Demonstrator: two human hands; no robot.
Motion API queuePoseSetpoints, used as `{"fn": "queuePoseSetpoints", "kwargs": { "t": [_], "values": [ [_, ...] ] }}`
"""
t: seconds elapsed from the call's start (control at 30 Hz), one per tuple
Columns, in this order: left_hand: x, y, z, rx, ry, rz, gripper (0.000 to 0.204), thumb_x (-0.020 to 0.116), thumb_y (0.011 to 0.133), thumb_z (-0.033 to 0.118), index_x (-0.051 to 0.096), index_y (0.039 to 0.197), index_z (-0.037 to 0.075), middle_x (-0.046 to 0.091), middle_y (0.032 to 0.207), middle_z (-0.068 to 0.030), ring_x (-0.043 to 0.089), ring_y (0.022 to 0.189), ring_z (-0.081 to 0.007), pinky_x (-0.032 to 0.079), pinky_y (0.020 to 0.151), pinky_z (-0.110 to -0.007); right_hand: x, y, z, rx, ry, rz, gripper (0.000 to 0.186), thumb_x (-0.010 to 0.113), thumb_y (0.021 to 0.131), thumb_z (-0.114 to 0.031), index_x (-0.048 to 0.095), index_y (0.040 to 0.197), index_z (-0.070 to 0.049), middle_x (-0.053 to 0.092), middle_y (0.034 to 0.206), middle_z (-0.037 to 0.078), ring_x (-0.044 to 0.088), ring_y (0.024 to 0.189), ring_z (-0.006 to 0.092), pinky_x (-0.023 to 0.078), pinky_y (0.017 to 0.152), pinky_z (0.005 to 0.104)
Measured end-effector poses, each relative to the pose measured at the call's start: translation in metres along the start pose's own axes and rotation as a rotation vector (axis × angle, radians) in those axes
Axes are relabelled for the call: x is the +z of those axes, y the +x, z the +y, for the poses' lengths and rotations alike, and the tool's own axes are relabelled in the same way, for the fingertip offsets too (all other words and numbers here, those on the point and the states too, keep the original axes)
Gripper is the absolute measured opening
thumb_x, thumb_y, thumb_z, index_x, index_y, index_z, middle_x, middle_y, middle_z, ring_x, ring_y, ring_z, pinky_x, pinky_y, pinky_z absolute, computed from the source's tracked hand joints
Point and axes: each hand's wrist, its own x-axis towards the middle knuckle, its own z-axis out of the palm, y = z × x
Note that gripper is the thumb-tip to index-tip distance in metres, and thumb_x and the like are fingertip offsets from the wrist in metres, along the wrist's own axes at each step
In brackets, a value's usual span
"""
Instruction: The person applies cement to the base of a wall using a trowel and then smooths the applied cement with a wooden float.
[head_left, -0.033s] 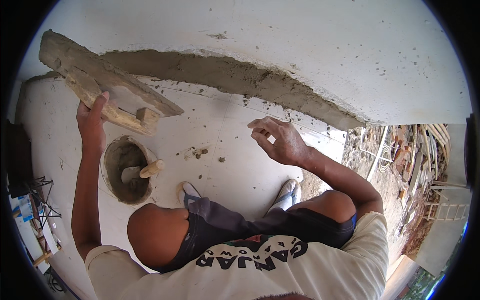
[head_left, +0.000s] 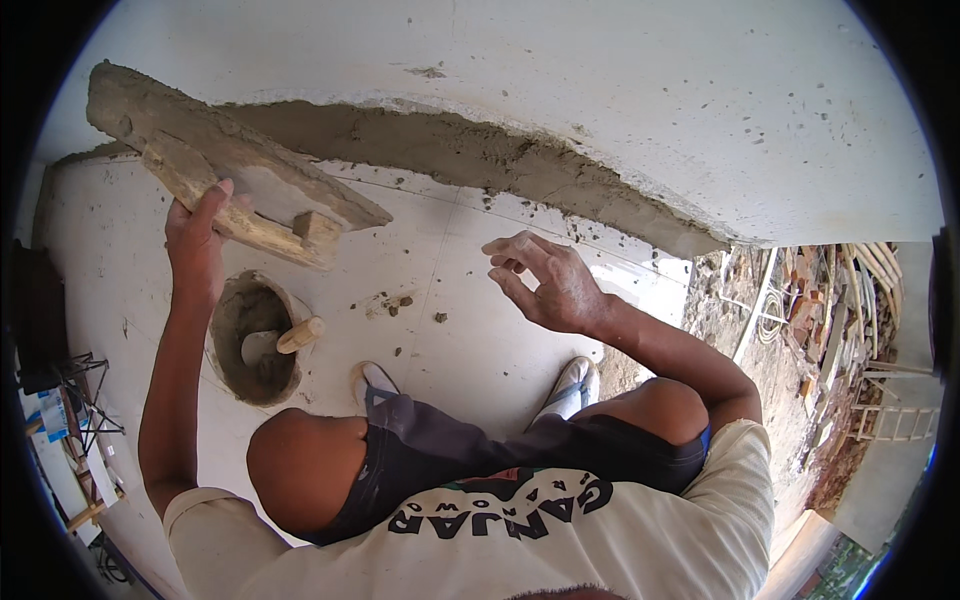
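My left hand [head_left: 199, 248] grips the wooden handle of a large plastering float [head_left: 270, 192], its board caked with grey mortar. The float is tilted, at the left end of a wet mortar band [head_left: 430, 140] along the foot of the white wall [head_left: 600, 70]; whether it touches the band I cannot tell. My right hand [head_left: 552, 284] hovers over the floor, fingers loosely bent, thumb apart, nothing in it. Below my left hand stands a bucket [head_left: 222, 365] with mortar inside. A trowel [head_left: 300, 336] rests in it, wooden handle over the rim.
Mortar crumbs [head_left: 392, 305] lie on the pale tiled floor [head_left: 455, 340]. My sandalled feet [head_left: 375, 383] are behind them. Rubble and sticks [head_left: 825, 330] lie off to the right on rough ground. A dark metal frame [head_left: 85, 400] and boards are at the far left.
My left hand and the float have shifted slightly to the right. My right hand has moved a little left. The bucket and trowel look the same.
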Motion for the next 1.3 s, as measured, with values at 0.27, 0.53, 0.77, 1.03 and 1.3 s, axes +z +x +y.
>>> {"fn": "queuePoseSetpoints", "kwargs": {
  "t": [0.27,0.53,0.77,1.03,1.3],
  "values": [
    [0.226,-0.089,-0.005,-0.572,-0.366,-0.326,0.036,0.07,0.086,0.017,0.052,0.114,0.003,0.054,0.114,-0.0102,0.062,0.111,-0.0279,0.048,0.1,-0.046,0.012,-0.033,0.011,-0.167,-0.252,0.237,0.072,0.075,0.086,-0.019,0.041,0.146,0.002,0.063,0.111,0.02,0.062,0.104,0.0371,0.055,0.088,0.0416],
    [0.398,-0.147,-0.11,-0.467,-0.675,-0.459,0.031,0.067,0.084,0.008,0.056,0.112,0.001,0.06,0.105,-0.0112,0.066,0.1,-0.025,0.055,0.091,-0.042,-0.056,-0.116,0.124,0.321,-0.361,-0.032,0.059,0.066,0.081,-0.011,0.047,0.136,-0.002,0.069,0.102,0.025,0.068,0.093,0.0441,0.056,0.078,0.0519],
    [0.442,-0.104,-0.101,-0.252,-0.779,-0.288,0.022,0.069,0.08,0.006,0.065,0.1,-0.001,0.067,0.092,-0.0071,0.064,0.087,-0.0154,0.051,0.079,-0.031,-0.102,-0.055,0.142,0.203,-0.583,0.019,0.059,0.074,0.089,-0.036,0.051,0.133,-0.005,0.073,0.095,0.022,0.073,0.084,0.0403,0.059,0.074,0.0501],
    [0.393,-0.035,-0.2,-0.141,-0.416,0.232,0.091,0.07,0.094,0.049,0.023,0.146,-0.008,0.044,0.14,-0.0232,0.049,0.127,-0.0295,0.042,0.107,-0.039,-0.001,0.035,0.175,0.263,-0.525,-0.275,0.062,0.063,0.095,-0.051,0.048,0.134,-0.004,0.072,0.084,0.023,0.072,0.08,0.0433,0.057,0.078,0.0538],
    [0.485,-0.127,-0.217,-0.226,-0.437,-0.197,0.089,0.07,0.095,0.043,0.019,0.144,-0.01,0.048,0.137,-0.0236,0.05,0.126,-0.0284,0.04,0.109,-0.04,-0.057,-0.106,0.228,0.166,-0.798,-0.049,0.057,0.079,0.084,-0.048,0.061,0.116,-0.004,0.072,0.094,0.023,0.074,0.076,0.0344,0.06,0.061,0.0466]
  ]
}}
